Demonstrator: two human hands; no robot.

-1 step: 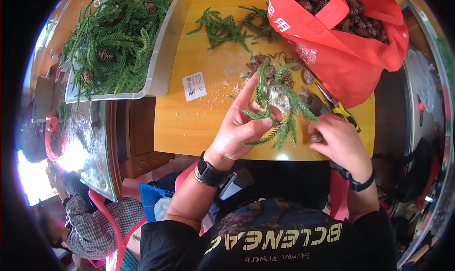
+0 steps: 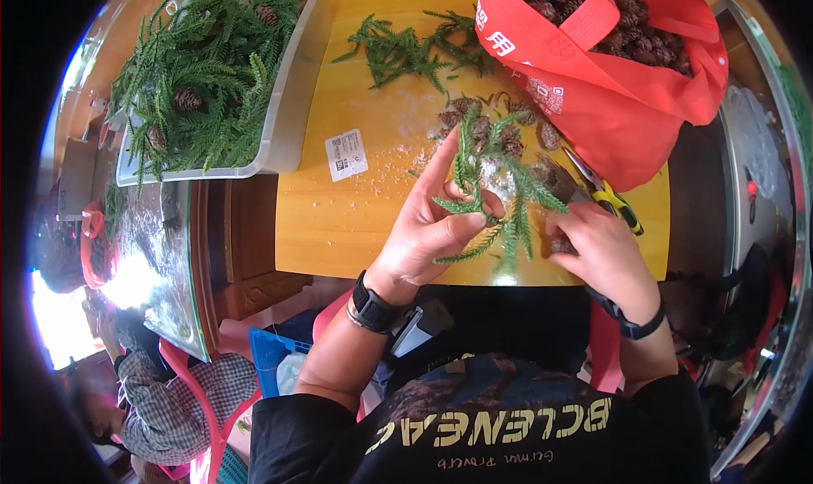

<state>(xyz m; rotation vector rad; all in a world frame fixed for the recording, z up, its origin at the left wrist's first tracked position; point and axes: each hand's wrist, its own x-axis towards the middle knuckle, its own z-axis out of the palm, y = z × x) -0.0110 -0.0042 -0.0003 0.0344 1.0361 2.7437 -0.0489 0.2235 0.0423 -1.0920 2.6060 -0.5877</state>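
Observation:
My left hand (image 2: 428, 226) pinches a bunch of green conifer sprigs (image 2: 500, 192) between thumb and fingers, with the index finger stretched up along it. The bunch is held just above the yellow wooden table (image 2: 339, 221). My right hand (image 2: 605, 251) is close beside the bunch's lower right end, fingers curled around a small brown pine cone (image 2: 561, 245). Several loose pine cones (image 2: 500, 137) lie on the table right behind the sprigs, in a dusting of white powder.
A red bag (image 2: 627, 103) full of pine cones stands at the back right, with yellow-handled cutters (image 2: 605, 194) beside it. Loose sprigs (image 2: 415, 48) lie at the back. A white bin (image 2: 292, 111) of decorated greenery sits left, near a white label (image 2: 345, 154). Another person (image 2: 161, 395) sits lower left.

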